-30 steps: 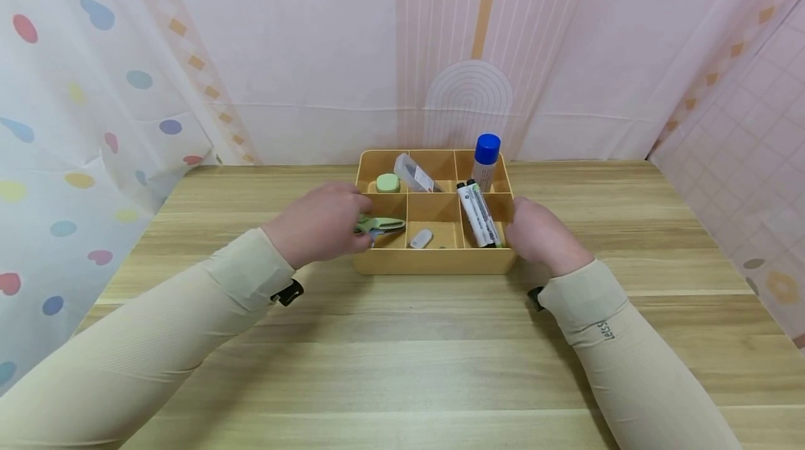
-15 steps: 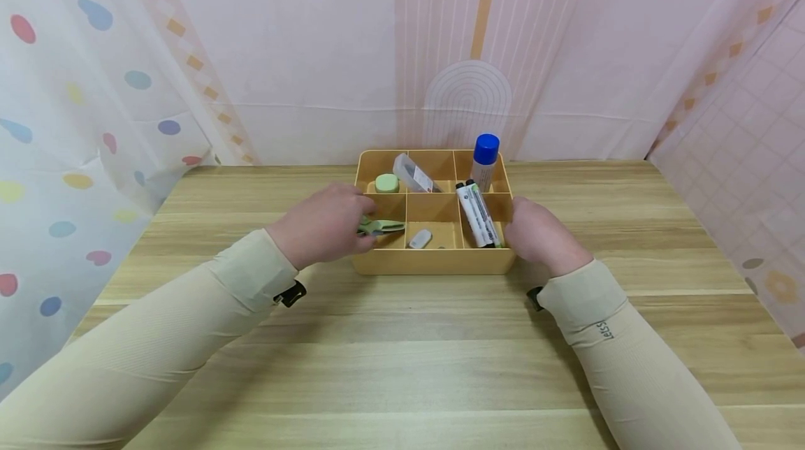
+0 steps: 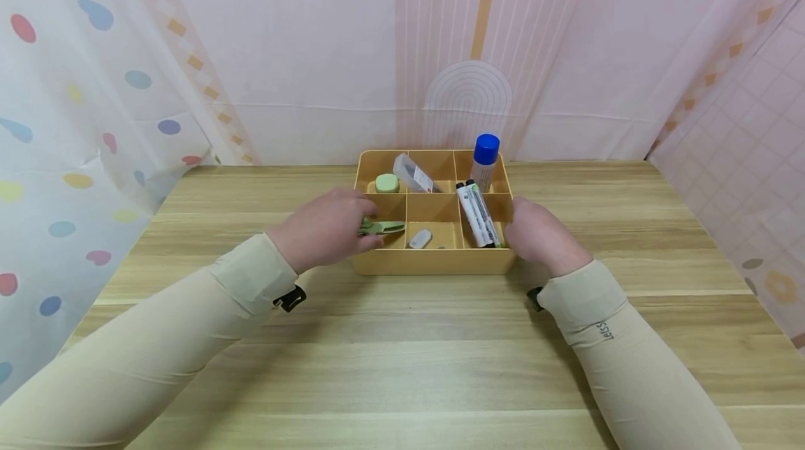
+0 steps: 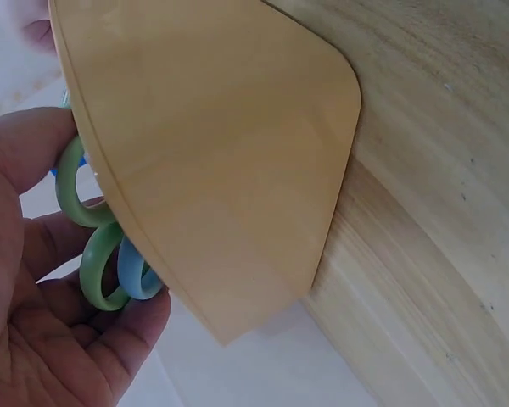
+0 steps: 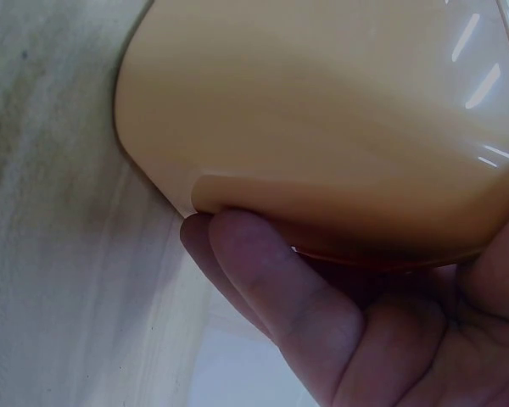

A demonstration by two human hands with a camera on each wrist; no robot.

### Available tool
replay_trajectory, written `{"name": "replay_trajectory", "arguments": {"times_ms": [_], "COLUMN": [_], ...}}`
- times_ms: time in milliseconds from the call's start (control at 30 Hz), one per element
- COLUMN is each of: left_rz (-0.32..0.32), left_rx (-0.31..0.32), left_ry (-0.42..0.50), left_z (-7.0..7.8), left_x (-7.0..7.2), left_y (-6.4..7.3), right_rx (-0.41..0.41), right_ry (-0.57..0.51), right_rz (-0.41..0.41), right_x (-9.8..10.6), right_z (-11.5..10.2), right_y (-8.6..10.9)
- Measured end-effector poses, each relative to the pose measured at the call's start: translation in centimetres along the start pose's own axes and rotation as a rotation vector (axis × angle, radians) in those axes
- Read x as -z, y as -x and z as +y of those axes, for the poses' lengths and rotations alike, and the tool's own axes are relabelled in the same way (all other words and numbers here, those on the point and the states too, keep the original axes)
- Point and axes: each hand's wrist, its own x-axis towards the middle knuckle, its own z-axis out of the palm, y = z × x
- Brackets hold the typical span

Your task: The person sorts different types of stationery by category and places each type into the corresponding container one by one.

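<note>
A yellow-tan desk organizer with several compartments stands near the back of the table. Green-handled scissors, with a blue loop at the handle, lie in its front left compartment. My left hand is at that end. In the left wrist view, its thumb and curled fingers pinch the scissors' handles at the organizer's rim. My right hand grips the organizer's right end; in the right wrist view its fingers press on the lower end wall. The right thumb is mostly hidden.
Two markers lean in the front right compartment, before a blue-capped glue stick. A small pale oval piece lies front middle. Behind are a rounded green item and a clear labelled case. A patterned curtain hangs behind.
My left hand has shifted slightly right over the organizer's end. The scissors' blue loop, visible earlier in the head view, is hidden there now. My right hand has hardly moved.
</note>
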Motion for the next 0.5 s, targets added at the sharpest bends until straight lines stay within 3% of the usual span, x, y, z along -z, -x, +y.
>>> {"name": "replay_trajectory", "arguments": {"times_ms": [500], "left_rz": [0.004], "left_rx": [0.013], "left_ry": [0.023], "left_z": [-0.04], "left_x": [-0.64], "left_y": [0.05], "right_rx": [-0.002], "right_ry": [0.001], "right_rz": [0.006], "right_x": [-0.01], "right_z": [0.08], "right_y": [-0.03]}}
